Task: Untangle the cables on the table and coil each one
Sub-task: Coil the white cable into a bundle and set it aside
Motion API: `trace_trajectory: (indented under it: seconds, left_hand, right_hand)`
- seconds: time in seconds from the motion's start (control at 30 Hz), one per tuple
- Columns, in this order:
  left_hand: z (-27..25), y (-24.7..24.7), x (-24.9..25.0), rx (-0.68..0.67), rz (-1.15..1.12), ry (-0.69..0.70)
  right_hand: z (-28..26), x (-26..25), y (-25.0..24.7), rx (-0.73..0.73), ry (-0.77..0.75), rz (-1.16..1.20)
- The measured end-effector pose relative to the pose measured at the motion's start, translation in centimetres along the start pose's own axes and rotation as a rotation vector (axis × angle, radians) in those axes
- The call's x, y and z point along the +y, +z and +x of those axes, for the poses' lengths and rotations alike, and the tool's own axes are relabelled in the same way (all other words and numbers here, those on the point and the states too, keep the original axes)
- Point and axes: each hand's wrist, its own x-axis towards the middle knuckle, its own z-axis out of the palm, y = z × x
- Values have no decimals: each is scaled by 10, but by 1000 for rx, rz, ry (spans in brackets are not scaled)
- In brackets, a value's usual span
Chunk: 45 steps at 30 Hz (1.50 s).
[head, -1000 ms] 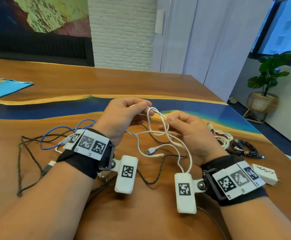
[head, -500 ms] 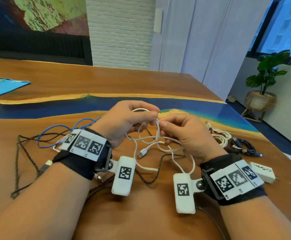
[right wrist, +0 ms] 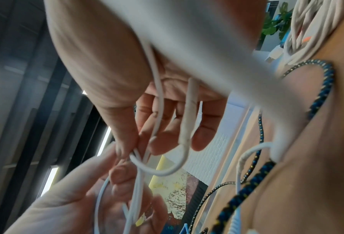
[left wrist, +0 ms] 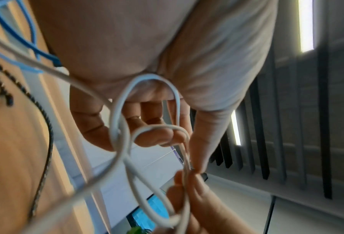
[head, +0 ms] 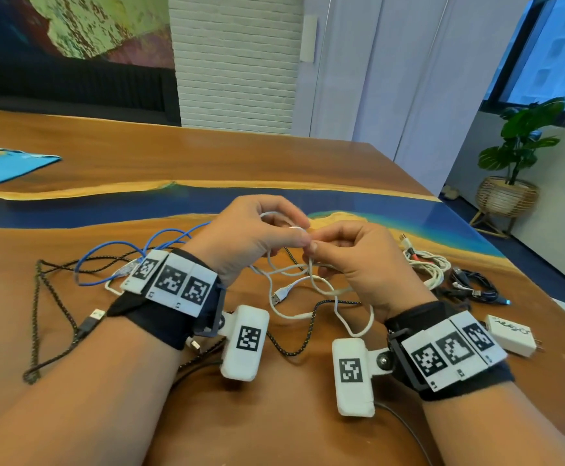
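Hands draw together: left hand (head: 257, 237) and right hand (head: 351, 260) now pinch the thin white cable (head: 308, 280), loops gathering, coil forming.

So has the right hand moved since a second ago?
Yes. The right hand has closed in toward the left hand; their fingertips now meet on the white cable, above the table.

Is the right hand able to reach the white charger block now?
Probably not yet: the right hand pinches the white cable together with the left hand. The charger block lies uncovered beside that wrist.
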Motion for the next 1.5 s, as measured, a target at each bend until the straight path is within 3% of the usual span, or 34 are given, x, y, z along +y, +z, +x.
trace_trajectory:
  seconds: [0.27,0.37,0.47,0.63,0.77,0.83,1.0,1.07,1.33,1.5]
  left_hand:
    - [7,-4,-5,93,295,-22]
    - [10,-11,-7,228,387,38]
    - [17,-22,-10,364,128,48]
    - [16,-13,-7,331,-377,8]
    - [15,-16,-3,343,-559,-34]
    - [14,-16,-2,307,-534,-74]
    - [8,-9,-7,110,-155,-115]
    - [10,-9,-11,129,-98,-127]
    - [12,-23,-1,373,-448,-101]
    - [10,-17,-3,244,-314,-45]
  right_hand:
    - [4,4,-1,122,-53,70]
    - [5,3,-3,122,-59,73]
    - [6,4,-8,140,-18,81]
    - [12,13,-7,209,69,90]
    - [12,10,-5,209,98,358]
    - [11,6,-6,192,98,528]
    - [11,1,-12,279,116,834]
    - [10,-1,-13,275,114,889]
    - [2,-5,-23,60,151,786]
    - [4,-5,-26,136,159,920]
